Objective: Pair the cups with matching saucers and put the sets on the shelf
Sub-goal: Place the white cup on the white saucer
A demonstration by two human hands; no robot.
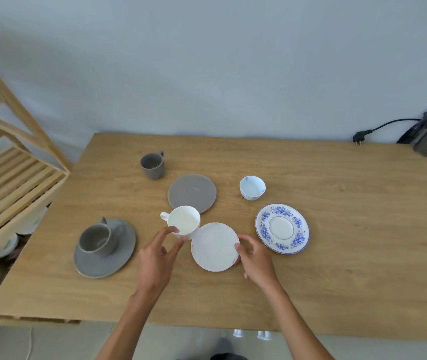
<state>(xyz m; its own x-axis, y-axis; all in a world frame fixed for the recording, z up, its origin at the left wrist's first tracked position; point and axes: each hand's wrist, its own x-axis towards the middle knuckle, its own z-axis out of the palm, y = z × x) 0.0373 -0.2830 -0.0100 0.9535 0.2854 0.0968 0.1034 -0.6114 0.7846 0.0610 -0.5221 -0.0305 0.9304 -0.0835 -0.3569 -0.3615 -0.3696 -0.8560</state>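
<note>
1. A wooden table [311, 229] is seen from above, with a slatted wooden shelf [12, 183] standing off its left edge. The white saucer [213, 246], near the table's front middle, is taken as the landmark for all places below.
2. The white saucer is gripped at its right rim by the right hand [256, 258], fingers curled around the edge; it appears tilted, its left side raised slightly.
3. The white cup [183, 222], with its handle pointing left, sits just up and left of the saucer, touching or overlapping its rim. It is pinched at its near wall by the thumb and fingers of the left hand [157, 258], which are narrowly spread.
4. Left of the saucer, a grey cup [98, 239] already rests on a grey saucer [105, 252], forming one finished pair that is not yet shelved.
5. Behind the saucer lies a second grey saucer [192, 193], bare; farther back and left stands a second grey cup [152, 165].
6. Right of the saucer lies a blue floral saucer [282, 228]; behind that stands a small blue-and-white handleless cup [252, 187].
7. The step in hand is judged to be seating the white cup on the white saucer. It would be done well if the saucer were laid flat first, the cup lifted clear of the rim and lowered upright into the centre well, then both carried level to the shelf.
</note>
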